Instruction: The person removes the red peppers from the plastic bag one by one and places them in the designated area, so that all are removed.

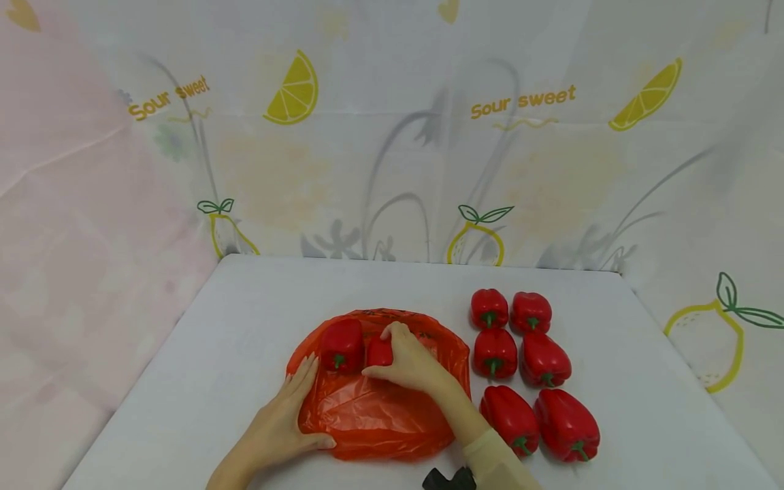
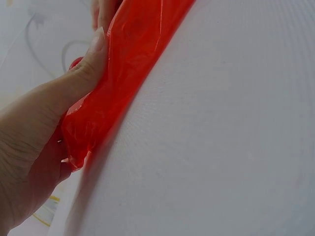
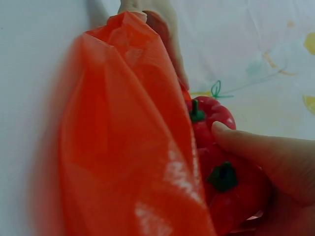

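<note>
Head view: a red pepper (image 1: 378,352) is grasped between thumb and fingers by the right hand (image 1: 409,359), inside the rim of the orange bag (image 1: 380,416); a second pepper (image 1: 343,342) is seen just to its left; the bag's left edge is touched by the left hand (image 1: 284,422), with fingers straight and thumb spread; on the white table (image 1: 643,408), right of the bag, six more peppers (image 1: 545,358) are arranged in two columns.

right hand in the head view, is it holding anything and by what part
The right hand holds a red bell pepper by its rounded body, not by its green stem, which shows uncovered in the right wrist view.
</note>
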### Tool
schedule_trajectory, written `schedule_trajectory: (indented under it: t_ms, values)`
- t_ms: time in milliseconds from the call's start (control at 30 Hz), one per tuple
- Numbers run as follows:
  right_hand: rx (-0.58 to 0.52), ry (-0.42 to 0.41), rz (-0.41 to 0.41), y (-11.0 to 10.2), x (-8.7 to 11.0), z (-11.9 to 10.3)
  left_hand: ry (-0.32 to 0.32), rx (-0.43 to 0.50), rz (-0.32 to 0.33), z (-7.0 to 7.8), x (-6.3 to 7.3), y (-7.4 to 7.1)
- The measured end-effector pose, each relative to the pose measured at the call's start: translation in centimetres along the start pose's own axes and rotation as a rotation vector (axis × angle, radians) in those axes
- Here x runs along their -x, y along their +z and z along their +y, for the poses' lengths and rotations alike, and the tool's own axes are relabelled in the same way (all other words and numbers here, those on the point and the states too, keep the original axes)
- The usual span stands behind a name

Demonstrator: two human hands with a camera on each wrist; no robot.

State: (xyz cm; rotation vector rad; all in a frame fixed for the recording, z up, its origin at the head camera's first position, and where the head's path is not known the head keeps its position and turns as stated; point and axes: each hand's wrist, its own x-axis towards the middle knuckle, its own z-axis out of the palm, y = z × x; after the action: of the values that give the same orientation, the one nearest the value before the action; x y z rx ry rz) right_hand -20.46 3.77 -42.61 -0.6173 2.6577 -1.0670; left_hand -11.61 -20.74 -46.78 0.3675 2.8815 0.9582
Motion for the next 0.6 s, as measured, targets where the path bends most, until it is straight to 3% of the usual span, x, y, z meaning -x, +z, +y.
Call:
schedule_trajectory:
  t_ms: [233,600]
  values:
    - [-0.017,0.012,0.059,0.3,0.8,0.3,0.010,-0.003,0.001,0.0,-0.1,0.0]
    - [-0.048,-0.100,0.242,-1.3,2.9,-0.6,0.011,0.000,0.001,-0.1,0.0,0.0]
